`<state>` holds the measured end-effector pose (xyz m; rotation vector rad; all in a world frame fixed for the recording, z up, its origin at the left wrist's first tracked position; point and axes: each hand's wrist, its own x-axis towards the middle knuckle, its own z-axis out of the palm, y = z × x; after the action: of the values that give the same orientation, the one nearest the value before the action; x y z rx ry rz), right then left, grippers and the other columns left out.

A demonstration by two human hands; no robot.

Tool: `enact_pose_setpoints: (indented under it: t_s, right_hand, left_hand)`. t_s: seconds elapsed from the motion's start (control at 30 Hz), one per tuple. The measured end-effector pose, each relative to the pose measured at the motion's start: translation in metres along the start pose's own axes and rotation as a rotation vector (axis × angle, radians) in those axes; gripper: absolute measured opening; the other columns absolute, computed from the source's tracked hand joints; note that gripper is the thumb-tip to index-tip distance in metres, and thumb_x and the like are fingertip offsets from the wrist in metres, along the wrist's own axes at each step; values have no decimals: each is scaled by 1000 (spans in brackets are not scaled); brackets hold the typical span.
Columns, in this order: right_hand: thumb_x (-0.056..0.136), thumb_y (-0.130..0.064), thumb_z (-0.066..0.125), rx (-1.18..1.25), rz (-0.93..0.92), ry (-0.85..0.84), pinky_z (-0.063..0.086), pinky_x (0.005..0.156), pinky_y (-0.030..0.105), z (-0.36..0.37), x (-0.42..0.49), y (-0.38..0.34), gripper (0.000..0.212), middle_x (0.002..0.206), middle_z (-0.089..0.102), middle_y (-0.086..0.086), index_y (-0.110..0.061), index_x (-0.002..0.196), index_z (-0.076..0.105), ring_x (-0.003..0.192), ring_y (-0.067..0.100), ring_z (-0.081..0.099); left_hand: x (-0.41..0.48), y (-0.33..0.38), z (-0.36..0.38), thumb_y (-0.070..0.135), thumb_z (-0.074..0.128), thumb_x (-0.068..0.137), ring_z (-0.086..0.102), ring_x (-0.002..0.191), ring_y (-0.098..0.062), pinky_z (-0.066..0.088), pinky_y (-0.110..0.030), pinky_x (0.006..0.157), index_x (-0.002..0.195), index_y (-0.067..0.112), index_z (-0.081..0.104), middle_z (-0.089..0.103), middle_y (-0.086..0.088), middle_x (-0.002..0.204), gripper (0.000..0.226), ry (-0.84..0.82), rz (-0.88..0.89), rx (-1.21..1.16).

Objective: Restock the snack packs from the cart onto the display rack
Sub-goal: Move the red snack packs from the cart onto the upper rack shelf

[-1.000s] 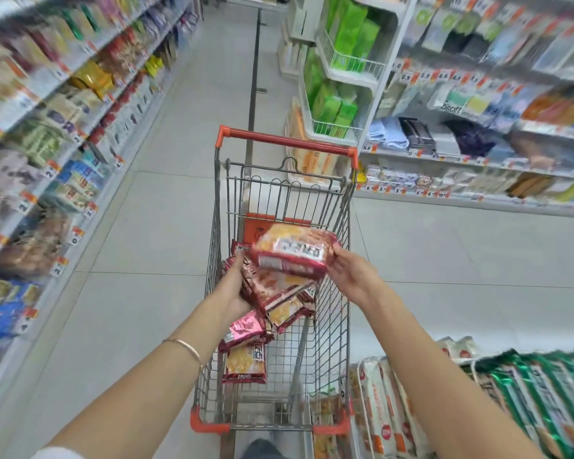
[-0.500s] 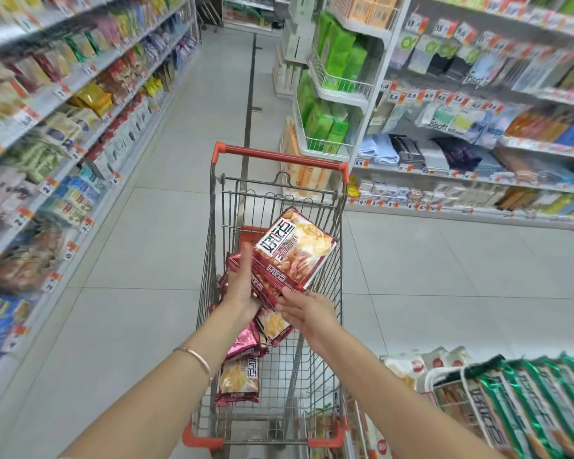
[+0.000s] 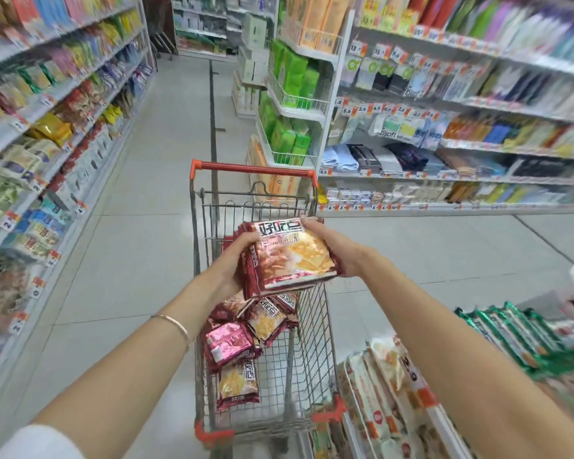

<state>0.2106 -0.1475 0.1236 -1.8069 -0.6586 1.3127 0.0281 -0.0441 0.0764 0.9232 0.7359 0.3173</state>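
left-shelf goods motion-blurred, shelf price tags unreadable, left hand fingers hidden under snack packs, display rack cut by frame edge

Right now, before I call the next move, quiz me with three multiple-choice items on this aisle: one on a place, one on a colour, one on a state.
1. Where is the stack of snack packs?
A. On the floor.
B. On a left shelf.
C. In the air over the cart.

2. What colour is the cart handle?
A. Orange-red.
B. Blue.
C. Black.

3. What is the left hand doing?
A. Hanging empty.
B. Gripping the stack's left edge.
C. Pushing the handle.

Answers:
1 C: both hands hold it above the basket, the right hand on its right edge.
2 A: the bar across the cart's far end is orange-red.
3 B: its fingers curl round the stack's left side.
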Motion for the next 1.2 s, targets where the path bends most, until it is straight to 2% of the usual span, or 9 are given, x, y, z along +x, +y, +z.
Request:
enact_pose_setpoints:
  t_s: [0.1,0.3,0.43,0.63,0.77,0.83,0.9,1.03,1.2]
  right_hand:
    - [89,-58,61,189,-13,17,59,66,29,13,-24,5,50,90,74,7,-11,106,63,71,20,72]
    - [98,-53,51,434,-167,276,61,61,29,11,-129,3,45,85,76,7,-11,100,66,66,19,73]
    - [98,-54,51,459,-282,492,60,55,26,-11,-238,-7,43,74,76,3,-14,91,67,59,16,72]
    - [96,-50,57,427,-421,868,59,73,31,-55,-412,16,36,79,74,3,-17,90,69,66,17,70]
    - [95,-47,57,445,-459,1076,59,74,31,-81,-516,49,35,92,73,8,-14,96,69,70,19,69]
    - [96,-45,58,463,-494,1182,57,89,37,-95,-557,66,36,108,72,12,-13,104,70,83,23,70]
    - [95,-46,60,467,-529,1230,52,101,44,-112,-591,84,43,120,70,15,-9,115,69,101,29,69]
    - [91,-55,63,428,-450,1353,60,88,40,-150,-637,122,53,115,74,12,-10,119,69,96,25,73]
    - [85,-52,69,168,-243,1163,48,106,44,-198,-652,195,56,123,71,9,-12,123,65,113,21,68]
  left_hand:
    - [-24,24,28,68,52,86,73,93,-32,58,-41,80,118,5,63,73,-19,111,71,-116,-33,113]
    - [-81,84,90,82,54,70,72,97,-28,51,-46,98,114,12,66,77,-11,102,84,-308,5,611]
    - [-121,99,174,73,51,86,74,67,-19,57,-31,72,102,11,68,77,-5,79,66,-432,161,688]
    - [-203,72,317,76,48,84,71,69,-17,56,-31,77,79,26,76,78,-1,83,58,-759,396,771]
    - [-254,31,407,63,54,90,66,52,-6,54,-18,54,79,23,67,71,8,62,43,-1022,421,780]
    - [-275,11,448,58,60,89,68,60,-9,56,-19,58,79,22,67,73,7,66,38,-1127,402,774]
    - [-289,-5,487,62,67,82,72,72,-13,57,-25,68,86,23,69,76,5,78,40,-1204,449,754]
    - [-298,-34,555,55,75,80,73,80,-9,57,-22,75,100,20,70,77,7,86,41,-1203,698,824]
    - [-279,-74,597,28,85,77,64,70,6,49,-14,67,107,17,65,69,4,89,38,-1155,910,1087]
